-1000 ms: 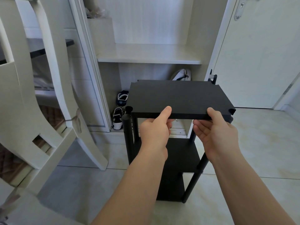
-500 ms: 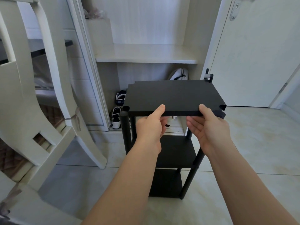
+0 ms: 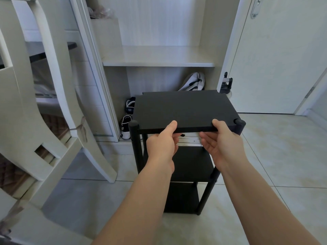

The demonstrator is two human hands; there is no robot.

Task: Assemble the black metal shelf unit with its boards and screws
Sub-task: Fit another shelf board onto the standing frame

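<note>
Nearest me, my left hand (image 3: 161,145) and right hand (image 3: 220,145) each pinch the front edge of the top board (image 3: 184,108), thumb on top, fingers underneath. The board lies level at the head of the black shelf unit (image 3: 207,197), between its front posts (image 3: 134,138), above the middle board (image 3: 192,163). The unit stands on the tiled floor (image 3: 274,156). Beyond it, shoes (image 3: 126,124) sit in the open cupboard (image 3: 159,57).

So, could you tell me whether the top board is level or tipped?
Roughly level: the top board meets the left front post and right front post at equal height; left hand and right hand grip it. Rear corners hidden.
</note>
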